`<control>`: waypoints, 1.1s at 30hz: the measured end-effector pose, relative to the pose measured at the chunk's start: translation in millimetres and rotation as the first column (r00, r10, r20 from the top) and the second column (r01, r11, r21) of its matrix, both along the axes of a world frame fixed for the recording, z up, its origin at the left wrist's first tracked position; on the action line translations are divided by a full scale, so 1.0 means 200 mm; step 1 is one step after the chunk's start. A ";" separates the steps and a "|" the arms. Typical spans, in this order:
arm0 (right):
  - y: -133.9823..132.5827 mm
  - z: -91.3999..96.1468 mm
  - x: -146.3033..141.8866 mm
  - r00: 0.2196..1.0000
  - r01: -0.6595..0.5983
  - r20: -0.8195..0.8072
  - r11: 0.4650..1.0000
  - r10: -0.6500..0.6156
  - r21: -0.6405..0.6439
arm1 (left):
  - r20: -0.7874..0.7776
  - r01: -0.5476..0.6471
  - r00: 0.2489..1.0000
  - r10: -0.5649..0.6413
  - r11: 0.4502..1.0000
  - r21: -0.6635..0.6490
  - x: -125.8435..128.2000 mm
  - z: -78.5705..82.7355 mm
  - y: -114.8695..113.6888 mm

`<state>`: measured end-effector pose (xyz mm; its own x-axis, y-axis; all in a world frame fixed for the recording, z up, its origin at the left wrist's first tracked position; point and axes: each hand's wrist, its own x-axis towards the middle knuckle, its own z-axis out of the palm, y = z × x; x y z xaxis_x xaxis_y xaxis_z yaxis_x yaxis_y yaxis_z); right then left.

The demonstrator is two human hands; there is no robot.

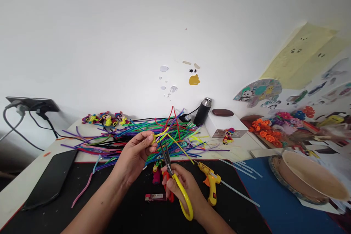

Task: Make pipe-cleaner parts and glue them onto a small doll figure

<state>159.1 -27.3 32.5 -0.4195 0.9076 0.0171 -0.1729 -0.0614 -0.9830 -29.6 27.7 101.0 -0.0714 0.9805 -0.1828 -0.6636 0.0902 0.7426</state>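
Observation:
My left hand pinches a yellow pipe cleaner, part of which is bent into a small loop at the fingertips. My right hand is wrapped round yellow-handled scissors. Their blades are slightly apart and point up just below the yellow strand; whether they touch it I cannot tell. Behind them spreads a pile of coloured pipe cleaners. A red handle shows beside my right fingers, partly hidden. Below my left fingers a small pink and green figure is on the black mat.
A yellow glue gun lies right of my right hand, near several glue sticks. A lighter sits in front. A dark phone-like slab is at left. Behind stand a black flask and a white box; a bowl is at right.

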 end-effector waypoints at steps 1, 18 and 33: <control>0.00 0.00 -0.01 0.998 0.043 0.049 0.998 -0.045 0.041 | 0.005 -0.006 1.000 0.006 1.000 -0.008 0.01 0.00 0.00; 0.05 0.03 -0.04 0.830 0.267 0.389 0.897 -0.399 0.352 | -0.212 0.029 0.977 -0.011 0.996 0.083 0.12 -0.06 -0.05; 0.07 0.02 -0.03 0.828 0.257 0.387 0.888 -0.406 0.380 | -0.144 0.093 0.986 -0.086 0.995 0.038 0.15 -0.11 -0.05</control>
